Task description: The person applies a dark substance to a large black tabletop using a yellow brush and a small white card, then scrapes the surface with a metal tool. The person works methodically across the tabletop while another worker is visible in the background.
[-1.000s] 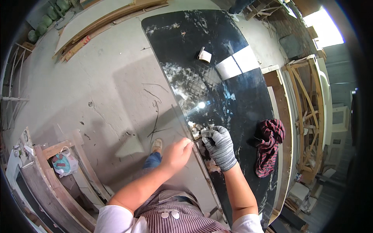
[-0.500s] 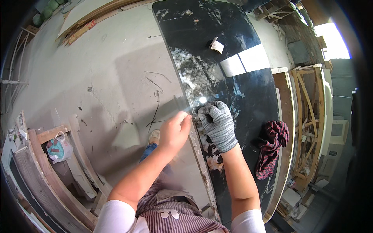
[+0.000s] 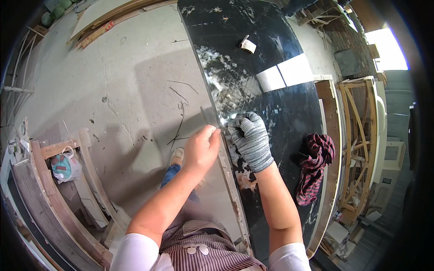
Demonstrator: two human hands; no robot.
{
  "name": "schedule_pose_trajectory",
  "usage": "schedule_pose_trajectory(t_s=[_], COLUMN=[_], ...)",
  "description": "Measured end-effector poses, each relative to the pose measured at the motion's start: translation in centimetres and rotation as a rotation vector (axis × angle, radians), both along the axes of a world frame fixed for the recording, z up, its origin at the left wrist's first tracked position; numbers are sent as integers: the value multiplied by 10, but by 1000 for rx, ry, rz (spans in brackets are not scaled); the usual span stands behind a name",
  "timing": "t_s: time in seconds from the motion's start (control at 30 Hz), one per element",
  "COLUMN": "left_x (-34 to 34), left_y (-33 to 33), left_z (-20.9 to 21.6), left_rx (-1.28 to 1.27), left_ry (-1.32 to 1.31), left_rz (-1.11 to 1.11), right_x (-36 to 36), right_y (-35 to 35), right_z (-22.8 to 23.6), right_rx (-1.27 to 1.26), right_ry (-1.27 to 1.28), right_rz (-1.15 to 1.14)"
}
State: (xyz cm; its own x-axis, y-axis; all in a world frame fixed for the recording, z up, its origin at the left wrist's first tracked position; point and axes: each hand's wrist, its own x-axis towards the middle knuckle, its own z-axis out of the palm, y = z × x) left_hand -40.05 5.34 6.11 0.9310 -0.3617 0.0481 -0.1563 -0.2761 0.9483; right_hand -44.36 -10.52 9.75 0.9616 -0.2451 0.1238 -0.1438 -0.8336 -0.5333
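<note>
Floor [image 3: 90,86] of pale, cracked concrete gives you the widest room for moving, spreading along your left, with thin dark strands lying on it near the surface. The long black surface [image 3: 294,117], glossy and clouded with white marbling, runs from your right side away ahead of you; its pale-rimmed left edge passes close by both hands. Beyond its right edge, an upright wooden frame [image 3: 371,126] limits your space on that side. At your lower left, low wooden framework [image 3: 45,189] bounds the floor. A crumpled red-and-black cloth [image 3: 312,169] lies on the surface toward its right edge. Your right hand [image 3: 252,144], in a grey knitted glove, is curled tight over the surface's left edge area. Your bare left hand [image 3: 201,149], thumb against folded fingers, is just outside that edge. The two are near each other but apart, and you cannot tell what either one pinches. A white-and-teal plastic bag [image 3: 67,168] sits by the framework. Farther up the surface lies a small pale roll [image 3: 248,45]; any lettering on roll or bag is too small to read.
</note>
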Motion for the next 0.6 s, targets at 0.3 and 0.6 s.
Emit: schedule_pose_trajectory(t_s=[0.3,0.6], left_x=[-17,-32], left_y=[3,5], left_z=[2,4], left_rx=[14,15], left_ry=[23,29], left_rz=[-9,-25], right_x=[-14,-30], right_y=[2,4], right_z=[2,5], right_rx=[3,11], right_ry=[-68,-54], right_rz=[42,47])
